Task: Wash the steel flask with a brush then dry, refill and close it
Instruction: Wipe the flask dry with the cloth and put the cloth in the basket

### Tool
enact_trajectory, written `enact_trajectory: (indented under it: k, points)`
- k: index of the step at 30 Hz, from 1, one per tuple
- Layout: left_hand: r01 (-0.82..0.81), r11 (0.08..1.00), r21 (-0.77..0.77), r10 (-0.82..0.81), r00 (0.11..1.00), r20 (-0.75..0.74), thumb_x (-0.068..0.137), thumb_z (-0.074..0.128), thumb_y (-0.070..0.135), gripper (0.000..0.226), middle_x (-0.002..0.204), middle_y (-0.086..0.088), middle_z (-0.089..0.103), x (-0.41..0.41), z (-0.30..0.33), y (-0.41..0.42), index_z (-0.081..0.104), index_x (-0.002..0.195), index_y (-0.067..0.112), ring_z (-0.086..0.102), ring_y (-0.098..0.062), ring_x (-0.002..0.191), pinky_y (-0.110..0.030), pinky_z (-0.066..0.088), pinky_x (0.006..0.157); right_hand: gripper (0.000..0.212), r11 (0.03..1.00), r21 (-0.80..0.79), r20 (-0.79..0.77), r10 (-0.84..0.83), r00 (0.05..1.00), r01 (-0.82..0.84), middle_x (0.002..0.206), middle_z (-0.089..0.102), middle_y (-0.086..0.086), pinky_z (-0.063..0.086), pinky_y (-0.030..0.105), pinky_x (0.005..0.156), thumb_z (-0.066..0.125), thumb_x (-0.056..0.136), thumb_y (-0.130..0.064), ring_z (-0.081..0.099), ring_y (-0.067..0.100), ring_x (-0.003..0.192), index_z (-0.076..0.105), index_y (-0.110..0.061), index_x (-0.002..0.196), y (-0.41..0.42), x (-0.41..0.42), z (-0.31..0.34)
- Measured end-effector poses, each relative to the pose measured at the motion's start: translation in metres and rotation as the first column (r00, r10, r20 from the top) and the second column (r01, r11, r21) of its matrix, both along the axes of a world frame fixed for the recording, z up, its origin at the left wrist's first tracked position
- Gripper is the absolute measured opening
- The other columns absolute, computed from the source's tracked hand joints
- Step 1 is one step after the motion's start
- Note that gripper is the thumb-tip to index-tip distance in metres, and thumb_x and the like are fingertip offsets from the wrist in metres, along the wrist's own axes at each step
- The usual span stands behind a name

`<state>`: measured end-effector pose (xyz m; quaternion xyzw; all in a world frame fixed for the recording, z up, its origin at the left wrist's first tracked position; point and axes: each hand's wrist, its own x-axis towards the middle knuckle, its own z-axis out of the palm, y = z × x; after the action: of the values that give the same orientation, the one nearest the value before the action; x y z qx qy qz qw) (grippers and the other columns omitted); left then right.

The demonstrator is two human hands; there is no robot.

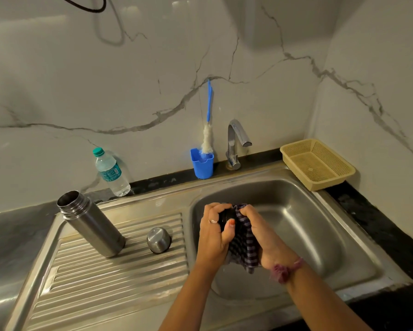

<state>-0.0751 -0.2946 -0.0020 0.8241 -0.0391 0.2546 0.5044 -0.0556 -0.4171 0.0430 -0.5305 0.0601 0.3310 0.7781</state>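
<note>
A steel sink [332, 235] with a ribbed drainboard [119, 271] is set into a dark tabletop [377, 211] in a corner of white, grey-veined marble walls [105, 91]. A chrome tap [235, 142] stands behind the basin. Beside it, a blue cup [202, 164] holds a brush [207, 130], bristles down, its blue handle leaning on the wall. A plastic water bottle [111, 172] with a green cap stands to the left, holding water. A mesh basket [317, 163] sits at the back right corner. The flask [90, 223] stands upright and open on the drainboard, with a small steel cap [158, 240] just beside it. Both are well left of the hands, which meet over the basin. The left hand [212, 232] grips a small dark object [227, 218], mostly hidden. The right hand [267, 237] presses a striped cloth [244, 244] against it, fingers closed on the fabric, with the cloth hanging between the wrists.
</note>
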Motion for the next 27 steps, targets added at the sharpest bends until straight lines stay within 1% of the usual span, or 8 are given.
enact_trajectory:
  k: [2, 4, 9, 13, 15, 19, 22, 27]
  points:
    - [-0.015, 0.996, -0.092, 0.007, 0.996, -0.088, 0.089, 0.044, 0.056, 0.027, 0.109, 0.013, 0.054, -0.001, 0.003, -0.005, 0.050, 0.110, 0.038, 0.055, -0.005, 0.103, -0.028, 0.047, 0.090, 0.040, 0.994, -0.104, 0.093, -0.006, 0.996, 0.016, 0.105, 0.067, 0.021, 0.056, 0.051, 0.081, 0.047, 0.087, -0.041, 0.066, 0.034, 0.097, 0.062, -0.010, 0.109, 0.002, 0.002, -0.007]
    - [-0.033, 0.972, -0.234, -0.003, 0.989, -0.150, 0.087, 0.043, 0.053, 0.034, 0.108, 0.005, 0.059, 0.000, 0.006, -0.012, 0.052, 0.111, 0.031, 0.058, -0.007, 0.101, -0.026, 0.049, 0.088, 0.031, 0.967, -0.177, 0.342, -0.114, 0.933, 0.183, 0.108, 0.063, 0.023, 0.054, 0.054, 0.083, 0.049, 0.080, -0.036, 0.064, 0.035, 0.098, 0.056, -0.017, 0.104, 0.006, 0.002, -0.015]
    - [-0.126, 0.889, -0.440, -0.061, 0.920, -0.386, 0.103, 0.045, 0.035, 0.022, 0.099, -0.002, 0.063, 0.004, 0.026, -0.024, 0.057, 0.105, 0.017, 0.061, 0.000, 0.086, -0.015, 0.048, 0.073, 0.039, 0.926, -0.200, 0.838, -0.006, 0.545, 0.319, 0.116, 0.043, 0.010, 0.048, 0.022, 0.084, 0.054, 0.075, -0.032, 0.054, 0.018, 0.100, 0.042, -0.027, 0.112, -0.007, 0.002, -0.033]
    - [-0.175, 0.789, -0.589, -0.291, 0.738, -0.609, 0.103, 0.033, 0.045, 0.045, 0.101, -0.009, 0.070, 0.007, 0.032, -0.017, 0.066, 0.104, 0.014, 0.064, -0.020, 0.095, -0.034, 0.050, 0.086, 0.058, 0.822, -0.395, 0.917, 0.325, 0.231, 0.410, 0.122, 0.031, -0.005, 0.037, 0.011, 0.096, 0.063, 0.069, -0.029, 0.043, 0.012, 0.111, 0.039, -0.021, 0.121, -0.023, 0.011, -0.040]
    - [-0.134, 0.838, -0.528, -0.284, 0.720, -0.633, 0.104, 0.034, 0.047, 0.045, 0.101, -0.010, 0.066, 0.007, 0.038, -0.016, 0.063, 0.107, 0.014, 0.060, -0.020, 0.095, -0.034, 0.048, 0.084, 0.059, 0.821, -0.391, 0.920, 0.343, 0.188, 0.417, 0.122, 0.030, -0.006, 0.037, 0.011, 0.095, 0.063, 0.068, -0.029, 0.042, 0.008, 0.110, 0.037, -0.024, 0.121, -0.026, 0.012, -0.040]
    - [-0.087, 0.916, -0.391, -0.115, 0.878, -0.466, 0.100, 0.044, 0.048, 0.028, 0.095, -0.001, 0.059, 0.005, 0.051, -0.023, 0.054, 0.093, 0.023, 0.059, -0.015, 0.092, -0.037, 0.049, 0.085, 0.046, 0.890, -0.214, 0.908, 0.030, 0.417, 0.403, 0.111, 0.040, 0.002, 0.047, 0.023, 0.078, 0.060, 0.071, -0.022, 0.053, 0.017, 0.093, 0.037, -0.033, 0.108, -0.011, 0.001, -0.026]
    - [0.040, 0.937, -0.348, -0.149, 0.944, -0.294, 0.088, 0.044, 0.054, 0.028, 0.099, -0.001, 0.056, 0.003, 0.052, -0.023, 0.052, 0.091, 0.028, 0.056, -0.009, 0.090, -0.027, 0.048, 0.082, 0.043, 0.950, -0.045, 0.802, -0.150, 0.578, 0.309, 0.095, 0.051, 0.011, 0.051, 0.026, 0.064, 0.053, 0.073, -0.022, 0.059, 0.014, 0.078, 0.036, -0.015, 0.112, -0.005, -0.007, -0.010]
    - [0.150, 0.983, -0.110, -0.160, 0.984, -0.082, 0.088, 0.046, 0.056, 0.026, 0.107, 0.000, 0.052, 0.007, 0.045, -0.012, 0.048, 0.105, 0.037, 0.053, 0.000, 0.099, -0.010, 0.041, 0.086, 0.021, 0.984, -0.027, 0.396, -0.151, 0.906, 0.176, 0.098, 0.063, 0.015, 0.052, 0.019, 0.058, 0.042, 0.094, -0.012, 0.062, 0.022, 0.087, 0.052, -0.008, 0.112, -0.012, -0.009, 0.025]
